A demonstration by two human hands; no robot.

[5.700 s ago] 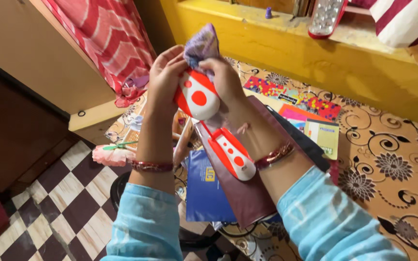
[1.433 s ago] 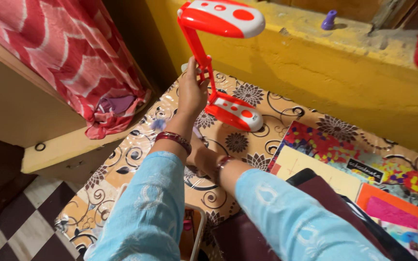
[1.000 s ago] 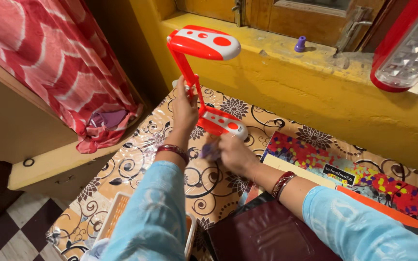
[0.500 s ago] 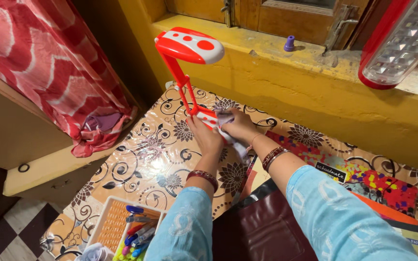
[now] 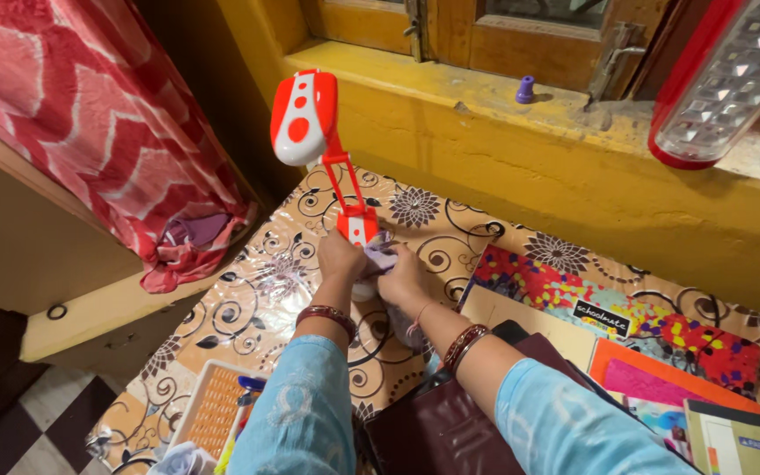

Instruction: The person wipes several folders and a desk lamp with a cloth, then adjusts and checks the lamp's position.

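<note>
A red and white folding desk lamp stands on the floral-patterned table, its head raised on a thin red arm. My left hand grips the lamp's base at the near end. My right hand presses a small pale purple cloth against the same base. Both hands cover most of the base, so only its red and white far end shows.
A yellow window ledge runs behind the table, with a small purple cap and a red emergency light on it. Colourful books and a maroon folder lie right. A white basket of pens sits near left; red cloth hangs left.
The lamp has been turned on the table, so its head now points toward the far left. Both hands have shifted nearer along the base, the right one still rubbing with the cloth.
</note>
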